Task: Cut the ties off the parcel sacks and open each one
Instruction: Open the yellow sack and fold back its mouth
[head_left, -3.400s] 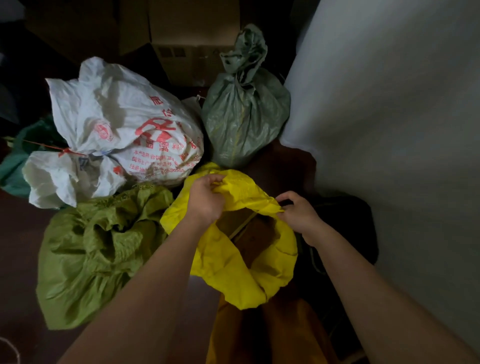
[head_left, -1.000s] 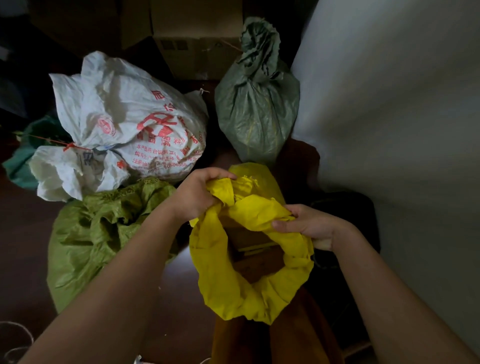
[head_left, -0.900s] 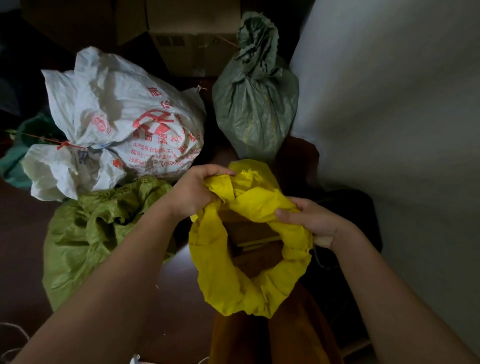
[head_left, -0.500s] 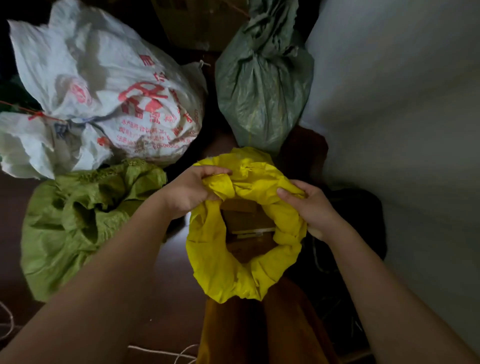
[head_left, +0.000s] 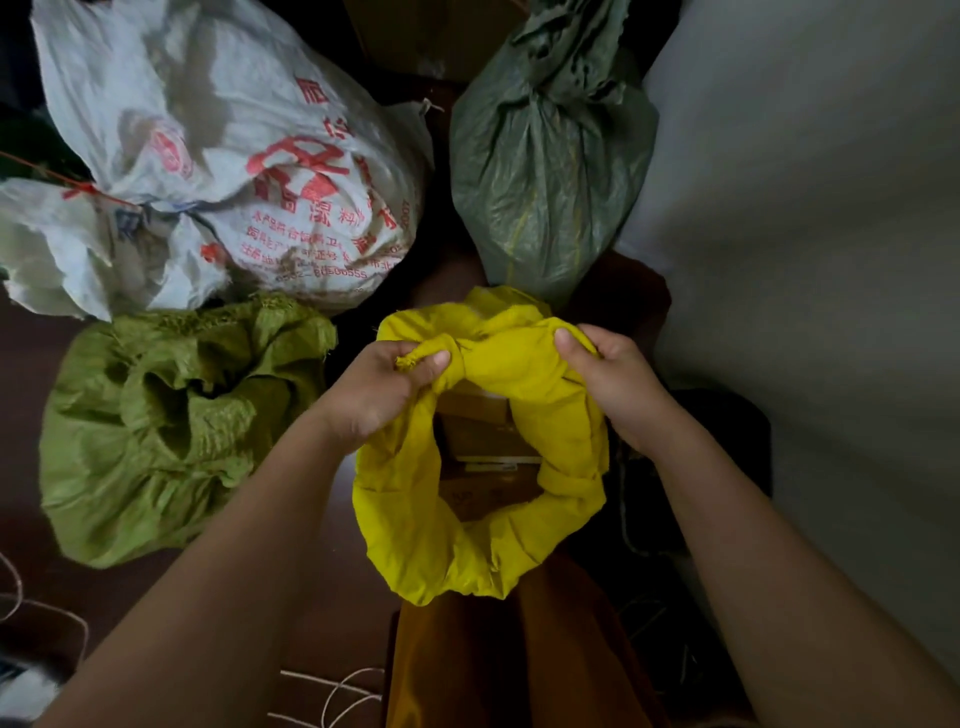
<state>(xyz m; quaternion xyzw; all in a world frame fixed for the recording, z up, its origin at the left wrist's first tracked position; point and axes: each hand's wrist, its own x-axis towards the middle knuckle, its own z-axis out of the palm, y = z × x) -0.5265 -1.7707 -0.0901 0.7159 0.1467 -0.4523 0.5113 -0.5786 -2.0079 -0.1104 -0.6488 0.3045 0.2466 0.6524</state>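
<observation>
A yellow sack (head_left: 415, 530) stands open in front of me, its rim rolled down into a ring, with brown cardboard parcels (head_left: 483, 441) showing inside. My left hand (head_left: 374, 389) grips the far left of the rim, fingers curled round a bunch of cloth. At the far right of the rim my right hand (head_left: 618, 384) holds the fabric, thumb on top. A dark green sack (head_left: 545, 176) behind it is tied shut at its neck. To the left sit a light green sack (head_left: 156, 431) with an open mouth and a white printed sack (head_left: 249, 171).
A pale wall (head_left: 810, 234) runs along the right side. Loose white cord (head_left: 332, 691) lies on the dark floor near the bottom, and more cord at the lower left. A black object (head_left: 727, 441) lies between the yellow sack and the wall. A cardboard box sits at the top.
The yellow sack's mouth has been widened and its rim rolled down. Both hands have shifted along the far rim, closer together. The view has tilted down and nearer the sacks.
</observation>
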